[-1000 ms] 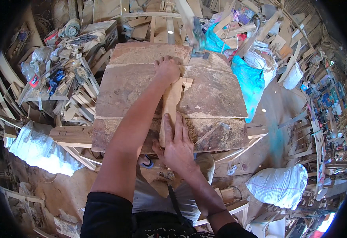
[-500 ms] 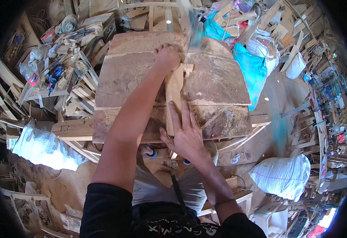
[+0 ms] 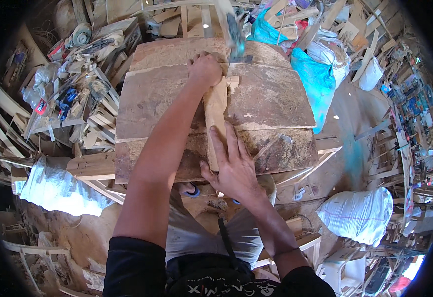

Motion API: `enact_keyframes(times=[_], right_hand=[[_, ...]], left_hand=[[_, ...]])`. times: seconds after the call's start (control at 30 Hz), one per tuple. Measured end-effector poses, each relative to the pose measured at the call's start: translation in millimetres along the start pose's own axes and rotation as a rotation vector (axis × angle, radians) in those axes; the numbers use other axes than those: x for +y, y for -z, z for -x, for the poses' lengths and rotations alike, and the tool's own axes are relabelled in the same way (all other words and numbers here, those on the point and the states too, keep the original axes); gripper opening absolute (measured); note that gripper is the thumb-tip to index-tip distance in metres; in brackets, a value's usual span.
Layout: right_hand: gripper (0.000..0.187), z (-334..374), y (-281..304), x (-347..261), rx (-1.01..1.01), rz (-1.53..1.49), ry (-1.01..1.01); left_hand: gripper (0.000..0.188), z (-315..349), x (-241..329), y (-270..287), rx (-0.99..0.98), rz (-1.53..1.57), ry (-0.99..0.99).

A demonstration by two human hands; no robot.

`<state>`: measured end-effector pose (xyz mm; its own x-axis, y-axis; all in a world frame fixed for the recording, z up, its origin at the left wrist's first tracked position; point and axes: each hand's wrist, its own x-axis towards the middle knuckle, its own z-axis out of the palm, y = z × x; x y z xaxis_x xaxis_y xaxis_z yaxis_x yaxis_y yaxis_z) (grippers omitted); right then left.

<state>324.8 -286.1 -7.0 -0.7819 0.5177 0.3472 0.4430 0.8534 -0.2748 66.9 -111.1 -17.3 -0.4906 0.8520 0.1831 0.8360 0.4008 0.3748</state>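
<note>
A long, pale wooden piece [image 3: 215, 109] with a curved right edge lies lengthwise on the brown worktable [image 3: 157, 99]. My left hand [image 3: 205, 70] is closed over its far end, fingers curled, beside the thin upright saw blade [image 3: 229, 58]. At the near end, my right hand [image 3: 235, 168] grips the piece, its long fingers stretched along the top and right side and its thumb at the left. A small wood block [image 3: 233, 80] touches the right side of the piece near the blade. The blue-green saw guide [image 3: 237, 44] hangs above the table's far part.
Sawdust and a thin wood strip [image 3: 267, 147] lie on the table. Scrap wood and tools crowd a bench [image 3: 73, 118] at left. A turquoise sheet [image 3: 309, 81] hangs at the table's right, and a full white sack [image 3: 357, 215] stands on the floor at right.
The whole view has shifted slightly. Both hands keep their hold on the wooden piece, which has hardly moved on the table; the saw guide appears a little lower in the picture.
</note>
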Motion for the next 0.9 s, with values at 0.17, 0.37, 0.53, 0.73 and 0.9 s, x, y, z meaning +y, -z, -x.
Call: enact_keyframes(times=[0.17, 0.37, 0.53, 0.73, 0.9], right_hand=[[0.086, 1.0, -0.9, -0.1, 0.002, 0.002, -0.016], [0.086, 0.7, 0.8, 2.6, 0.009, -0.01, -0.006], [0.087, 0.4, 2.6, 4.5, 0.008, -0.033, 0.002], [0.086, 0.6, 6.8, 6.4, -0.019, -0.042, 0.011], [0.083, 0.3, 8.3, 6.8, -0.005, -0.071, 0.009]], left_hand=[[0.052, 1.8, 3.6, 3.4, -0.009, 0.006, -0.009], [0.047, 3.1, 3.3, 1.4, 0.026, 0.018, -0.031], [0.046, -0.1, 0.6, -1.9, 0.015, 0.021, -0.03], [0.045, -3.6, 3.6, -1.6, -0.031, -0.007, 0.018], [0.047, -10.0, -10.5, -11.0, 0.045, 0.015, -0.054]])
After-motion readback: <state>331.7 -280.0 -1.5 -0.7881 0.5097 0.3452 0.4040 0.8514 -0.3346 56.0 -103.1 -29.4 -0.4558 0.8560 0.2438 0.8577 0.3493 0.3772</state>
